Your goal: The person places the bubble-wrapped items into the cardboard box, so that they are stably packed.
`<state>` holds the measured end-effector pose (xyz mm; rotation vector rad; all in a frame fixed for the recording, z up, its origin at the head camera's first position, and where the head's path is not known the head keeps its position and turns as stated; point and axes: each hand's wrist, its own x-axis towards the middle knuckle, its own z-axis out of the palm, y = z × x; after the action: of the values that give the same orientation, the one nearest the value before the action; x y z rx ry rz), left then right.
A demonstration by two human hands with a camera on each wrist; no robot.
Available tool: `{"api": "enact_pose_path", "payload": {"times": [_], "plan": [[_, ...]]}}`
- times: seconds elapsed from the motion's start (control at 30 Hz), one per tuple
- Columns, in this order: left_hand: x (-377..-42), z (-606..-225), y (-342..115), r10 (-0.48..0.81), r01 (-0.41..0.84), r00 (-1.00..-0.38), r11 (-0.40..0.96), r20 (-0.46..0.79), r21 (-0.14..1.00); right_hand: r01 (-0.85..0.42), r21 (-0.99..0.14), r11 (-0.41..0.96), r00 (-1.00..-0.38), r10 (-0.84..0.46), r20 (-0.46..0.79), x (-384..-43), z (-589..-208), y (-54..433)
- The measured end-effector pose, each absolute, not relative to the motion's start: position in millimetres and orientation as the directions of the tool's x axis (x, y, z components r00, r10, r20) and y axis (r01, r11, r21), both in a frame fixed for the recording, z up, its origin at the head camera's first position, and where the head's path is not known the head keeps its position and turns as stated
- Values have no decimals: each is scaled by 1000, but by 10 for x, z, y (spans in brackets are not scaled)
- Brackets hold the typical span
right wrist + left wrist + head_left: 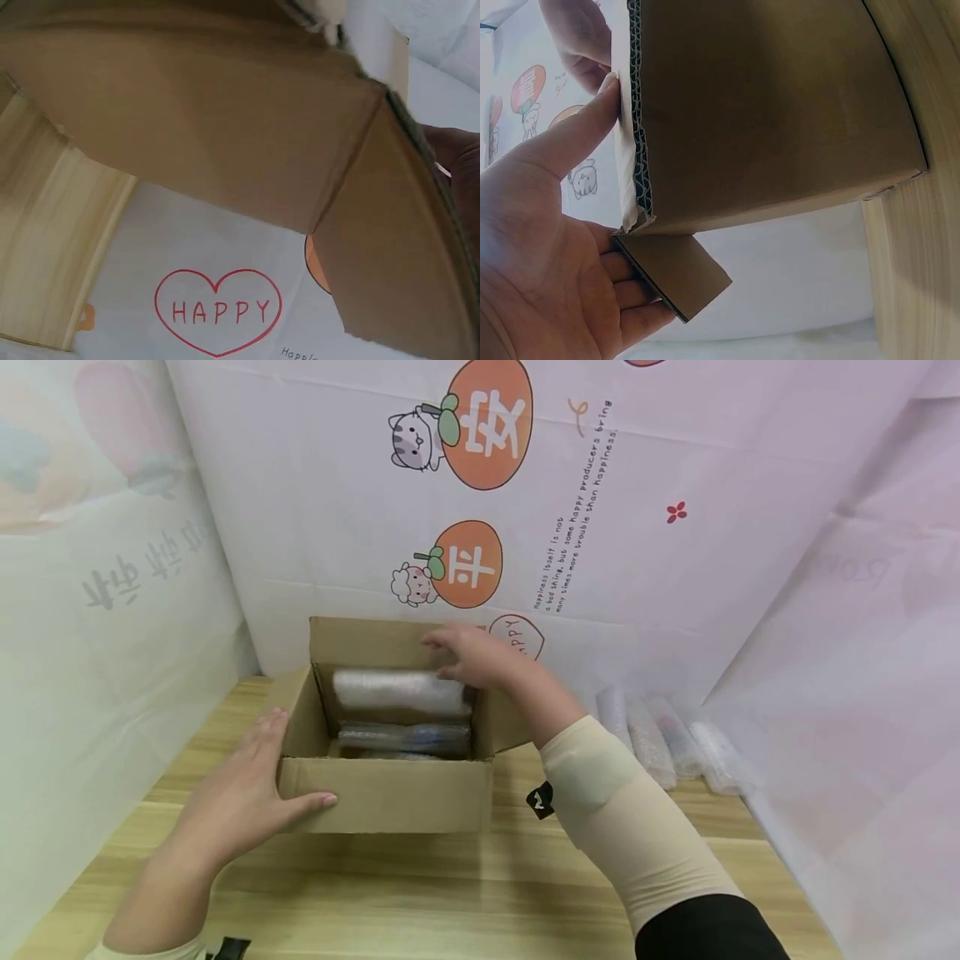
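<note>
An open cardboard box [390,797] stands with its flaps folded outward. My left hand [243,785] rests on its front left corner, thumb across the front flap and straight fingers along the left flap [679,274]. My right hand [477,657] hovers over the back right of the box, fingers loosely bent with nothing visibly held. Just below its fingertips, a bubble-wrapped roll [397,691] lies inside along the back wall, slightly blurred. Nearer the front is a flatter clear-wrapped packet [405,737]; another, mostly hidden by the front wall, shows only its top.
Several bubble-wrapped rolls [652,735] lean at the back right of the wooden table [360,893]. White printed sheets [337,485] rise behind and on both sides. A small black tab [540,799] hangs from the right sleeve.
</note>
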<state>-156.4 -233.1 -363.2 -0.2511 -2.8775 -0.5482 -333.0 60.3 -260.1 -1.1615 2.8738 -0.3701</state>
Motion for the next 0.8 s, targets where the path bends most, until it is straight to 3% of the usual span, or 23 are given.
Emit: {"api": "enact_pose_path", "payload": {"times": [0.23,0.43,0.8], "plan": [[-1565,-3624,-2321,138,208,-967,913,214,351,-628,-314,712,-770,-627,118,-3292,-2600,827],[-1566,-3634,-2317,144,220,-963,909,227,355,-572,-343,745,-821,-523,232,-3269,-2542,1086],[-1567,-3634,-2312,136,212,-964,911,226,355,-512,-489,706,-843,-304,444,-3212,-2578,1673]]}}
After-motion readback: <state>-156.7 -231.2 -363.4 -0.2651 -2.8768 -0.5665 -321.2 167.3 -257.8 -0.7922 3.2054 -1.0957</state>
